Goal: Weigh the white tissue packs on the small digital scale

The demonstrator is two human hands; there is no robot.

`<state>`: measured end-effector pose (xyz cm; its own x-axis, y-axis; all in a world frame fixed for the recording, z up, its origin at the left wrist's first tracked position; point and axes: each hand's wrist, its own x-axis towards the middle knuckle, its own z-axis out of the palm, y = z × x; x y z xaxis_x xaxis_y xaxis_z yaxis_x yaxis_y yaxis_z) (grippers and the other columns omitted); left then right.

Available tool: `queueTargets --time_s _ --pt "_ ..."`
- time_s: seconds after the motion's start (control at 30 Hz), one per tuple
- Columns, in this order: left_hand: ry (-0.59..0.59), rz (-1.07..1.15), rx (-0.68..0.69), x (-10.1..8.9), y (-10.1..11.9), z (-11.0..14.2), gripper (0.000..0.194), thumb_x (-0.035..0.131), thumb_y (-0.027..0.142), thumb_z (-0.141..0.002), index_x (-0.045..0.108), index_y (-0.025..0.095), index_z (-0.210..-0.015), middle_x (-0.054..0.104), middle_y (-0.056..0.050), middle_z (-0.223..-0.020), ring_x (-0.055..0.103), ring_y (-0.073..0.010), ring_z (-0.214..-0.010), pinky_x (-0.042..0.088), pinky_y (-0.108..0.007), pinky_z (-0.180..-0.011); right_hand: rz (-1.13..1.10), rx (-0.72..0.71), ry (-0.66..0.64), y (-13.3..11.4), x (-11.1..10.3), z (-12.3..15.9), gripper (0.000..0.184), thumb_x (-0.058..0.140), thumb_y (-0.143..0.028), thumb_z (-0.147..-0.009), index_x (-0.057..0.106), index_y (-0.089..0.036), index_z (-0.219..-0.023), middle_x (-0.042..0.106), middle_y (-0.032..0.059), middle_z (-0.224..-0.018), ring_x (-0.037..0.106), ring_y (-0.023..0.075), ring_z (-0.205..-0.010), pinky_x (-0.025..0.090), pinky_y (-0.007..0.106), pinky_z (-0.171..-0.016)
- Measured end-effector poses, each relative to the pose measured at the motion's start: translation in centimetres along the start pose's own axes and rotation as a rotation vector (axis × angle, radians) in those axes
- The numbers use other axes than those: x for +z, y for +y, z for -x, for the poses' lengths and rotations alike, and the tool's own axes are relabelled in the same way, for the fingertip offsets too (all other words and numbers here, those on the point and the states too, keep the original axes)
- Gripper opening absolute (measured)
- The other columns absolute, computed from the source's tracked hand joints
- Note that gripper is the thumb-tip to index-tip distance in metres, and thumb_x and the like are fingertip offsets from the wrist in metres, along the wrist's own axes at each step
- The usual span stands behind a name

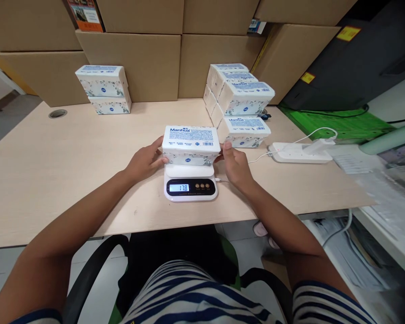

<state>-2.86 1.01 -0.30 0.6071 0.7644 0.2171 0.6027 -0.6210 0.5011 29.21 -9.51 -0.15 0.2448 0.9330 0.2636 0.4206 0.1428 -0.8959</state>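
A white tissue pack (190, 138) with blue "Manhua" lettering is at the white digital scale (191, 194), over its weighing plate. Whether its full weight rests on the plate I cannot tell. The lit display seems to read 17.8. My left hand (145, 163) grips the pack's left end, thumb at the front lower corner. At the right end my right hand (236, 165) holds it, with some fingers hidden behind the pack. Just behind my right hand stands a stack of several similar packs (246, 105). Two more packs (104, 89) are stacked at the back left.
Large cardboard boxes (131, 67) line the back of the wooden table (70, 180). A white power strip (300, 153) lies on the right, with a cable running toward the scale. A round cable hole (57, 114) is at the back left. A green board (303, 123) lies beyond the strip.
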Motion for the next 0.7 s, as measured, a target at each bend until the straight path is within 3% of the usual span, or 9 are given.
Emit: queueTargets --time_s 0.27,0.5,0.6,0.7 --pt "-0.025 -0.029 -0.023 -0.2 0.6 0.2 0.094 0.045 0.077 -0.108 0.032 0.026 -0.185 0.079 -0.013 -0.155 0.079 -0.0400 -0.129 0.065 -0.053 -0.101 0.008 -0.004 -0.008 0.1 0.0 0.0 0.102 0.035 -0.111 -0.094 0.090 -0.026 -0.105 0.084 0.0095 -0.087 0.082 0.0336 -0.092 0.065 0.056 -0.098" --pt "0.006 -0.067 0.017 0.2 -0.4 0.3 0.094 0.036 0.086 -0.109 0.032 0.033 -0.187 0.074 -0.011 -0.164 0.078 -0.0404 -0.136 0.066 -0.054 -0.105 0.022 -0.155 -0.091 0.1 -0.1 0.0 0.098 0.033 -0.105 -0.101 0.090 -0.029 -0.127 0.090 0.0116 -0.117 0.083 0.0391 -0.122 0.065 0.061 -0.109" --pt "0.028 -0.063 0.057 0.3 -0.5 0.3 0.100 0.032 0.091 -0.109 0.026 0.031 -0.189 0.063 -0.013 -0.177 0.077 -0.0412 -0.138 0.067 -0.056 -0.106 0.074 -0.179 -0.095 0.3 0.0 0.0 0.091 0.046 -0.103 -0.100 0.086 -0.030 -0.137 0.090 0.0113 -0.128 0.083 0.0404 -0.123 0.067 0.064 -0.108" --pt "0.110 -0.071 0.136 0.3 -0.8 0.4 0.100 0.036 0.091 -0.109 0.027 0.030 -0.188 0.046 -0.015 -0.189 0.068 -0.0435 -0.154 0.066 -0.059 -0.114 0.089 -0.228 -0.071 0.4 0.1 0.1 0.079 0.063 -0.094 -0.099 0.082 -0.031 -0.142 0.088 0.0106 -0.136 0.082 0.0400 -0.126 0.069 0.066 -0.108"
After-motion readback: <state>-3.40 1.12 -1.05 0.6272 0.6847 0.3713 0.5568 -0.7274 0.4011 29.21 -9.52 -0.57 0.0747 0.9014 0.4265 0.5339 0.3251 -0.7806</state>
